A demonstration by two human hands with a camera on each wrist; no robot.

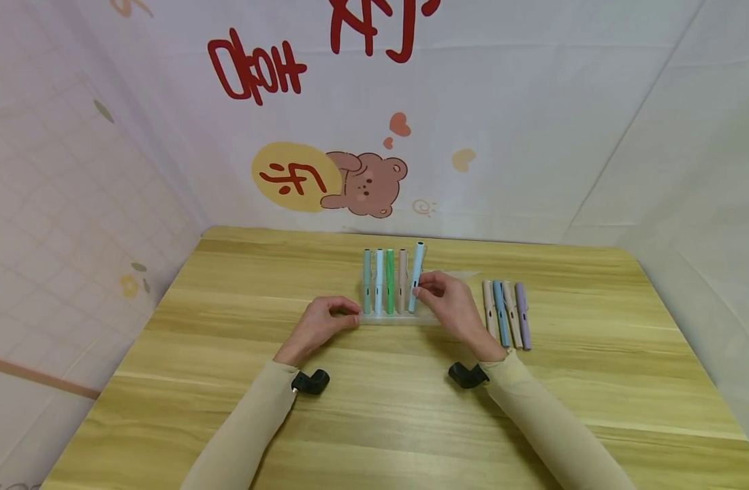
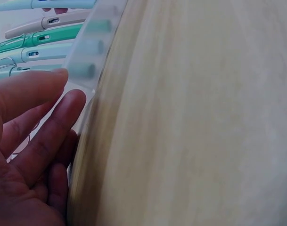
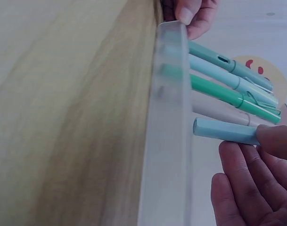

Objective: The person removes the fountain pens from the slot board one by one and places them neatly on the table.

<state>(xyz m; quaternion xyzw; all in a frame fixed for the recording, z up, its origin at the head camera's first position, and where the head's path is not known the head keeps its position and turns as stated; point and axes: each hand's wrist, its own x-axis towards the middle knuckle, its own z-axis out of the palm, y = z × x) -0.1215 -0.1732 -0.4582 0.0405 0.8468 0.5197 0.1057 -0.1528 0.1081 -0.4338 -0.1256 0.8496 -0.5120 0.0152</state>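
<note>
A frosted clear holder (image 3: 167, 188) stands on the table with several pens upright in a row: teal, pale blue, green (image 1: 390, 282) and greyish pink (image 1: 402, 282). My right hand (image 1: 451, 306) pinches a light blue pen (image 3: 225, 131) between thumb and fingers at the row's right; in the right wrist view its lower end is just outside the holder's front edge, slightly tilted. My left hand (image 1: 322, 327) holds the holder's left end, thumb and fingertips at its corner (image 2: 89, 94), beside the teal pen (image 1: 367, 282).
Several loose pens lie side by side on the wooden table (image 1: 374, 422) right of the holder: beige, blue (image 1: 501, 314), another beige and purple (image 1: 523, 316). Behind the table hangs a white cloth (image 1: 509, 88) with a printed bear and red characters.
</note>
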